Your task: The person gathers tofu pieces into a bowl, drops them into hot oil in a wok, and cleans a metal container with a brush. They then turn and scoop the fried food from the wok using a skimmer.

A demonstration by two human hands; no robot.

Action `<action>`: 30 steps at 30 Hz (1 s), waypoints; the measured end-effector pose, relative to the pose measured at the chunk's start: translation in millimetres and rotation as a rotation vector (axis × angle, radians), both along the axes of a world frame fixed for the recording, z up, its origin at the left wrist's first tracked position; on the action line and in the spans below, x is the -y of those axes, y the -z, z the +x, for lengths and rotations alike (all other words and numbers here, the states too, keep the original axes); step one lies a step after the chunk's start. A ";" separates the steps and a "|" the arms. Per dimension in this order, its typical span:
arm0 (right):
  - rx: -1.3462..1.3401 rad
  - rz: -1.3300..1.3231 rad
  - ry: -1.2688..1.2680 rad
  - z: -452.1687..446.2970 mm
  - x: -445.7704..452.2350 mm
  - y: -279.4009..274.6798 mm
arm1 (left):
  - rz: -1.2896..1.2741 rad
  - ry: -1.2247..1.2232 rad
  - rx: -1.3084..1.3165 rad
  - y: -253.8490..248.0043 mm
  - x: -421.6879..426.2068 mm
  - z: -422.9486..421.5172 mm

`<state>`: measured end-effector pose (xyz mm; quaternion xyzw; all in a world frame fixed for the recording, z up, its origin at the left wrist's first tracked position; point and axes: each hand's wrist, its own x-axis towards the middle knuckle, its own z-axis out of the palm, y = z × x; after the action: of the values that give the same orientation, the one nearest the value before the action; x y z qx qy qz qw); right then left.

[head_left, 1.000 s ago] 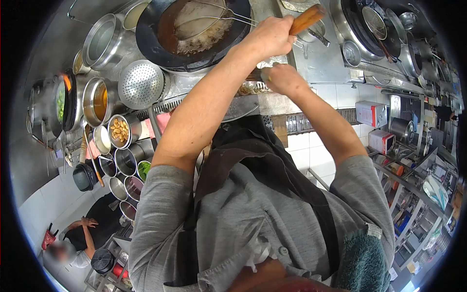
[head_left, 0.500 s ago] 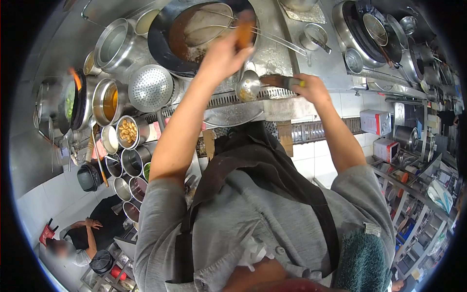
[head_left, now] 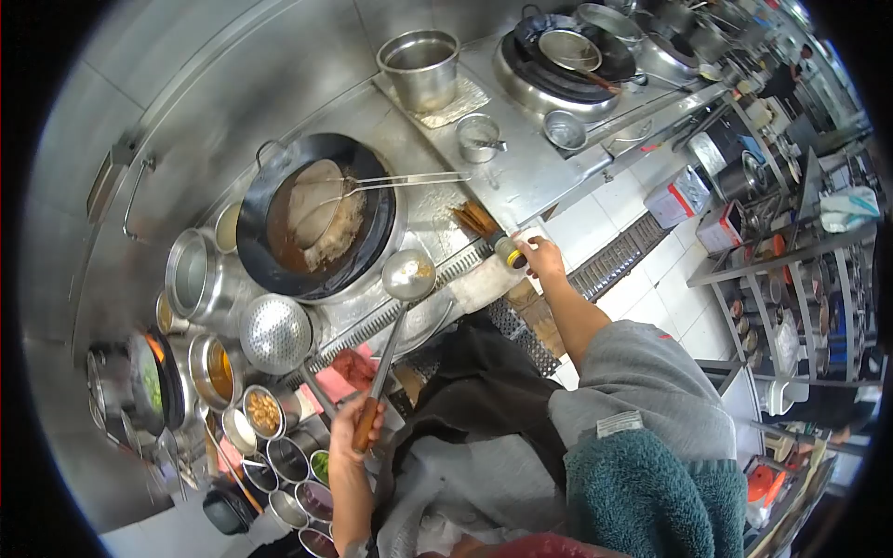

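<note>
My left hand [head_left: 359,426] is closed around the wooden handle of a ladle [head_left: 407,277]. The ladle's bowl hangs over the stove's front edge, near the wok. At the right, my right hand [head_left: 541,258] has its fingers at the yellow-banded end of a bamboo wok brush [head_left: 482,226], whose bristles point toward the stove top. A large black wok [head_left: 370,244] holds brown liquid. Inside it rests a wire skimmer [head_left: 321,197], with pale foam beside it and its long handle reaching out to the right.
A perforated strainer [head_left: 276,333] sits left of the wok, near steel pots [head_left: 189,279] and several small containers. One pot [head_left: 217,370] holds orange liquid. A tall pot [head_left: 419,74] and a small steel cup [head_left: 480,137] stand behind at right. A second wok [head_left: 609,79] lies beyond.
My left hand has come down and toward me, carrying the ladle away from the brush. My right hand and the brush are now apart from the ladle. The view has turned toward the wok.
</note>
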<state>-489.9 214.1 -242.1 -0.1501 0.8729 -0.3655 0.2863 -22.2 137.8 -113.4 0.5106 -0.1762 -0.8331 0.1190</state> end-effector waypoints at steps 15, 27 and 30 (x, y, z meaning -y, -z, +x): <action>-0.053 0.643 -0.439 19.3 -257.6 62.6 | -0.250 0.361 -0.088 -98.7 -44.9 -85.8; 0.024 0.099 0.034 -149.3 -347.5 79.3 | -0.360 0.901 -0.028 -60.1 -140.6 -398.6; -0.112 0.369 0.027 -184.9 -438.6 94.0 | -0.246 0.969 -0.051 -48.6 -170.6 -468.5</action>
<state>-674.8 652.7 -336.0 -0.1033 0.9416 -0.1942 0.2550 -490.7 308.4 -64.7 0.3317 -0.4871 -0.7778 -0.2184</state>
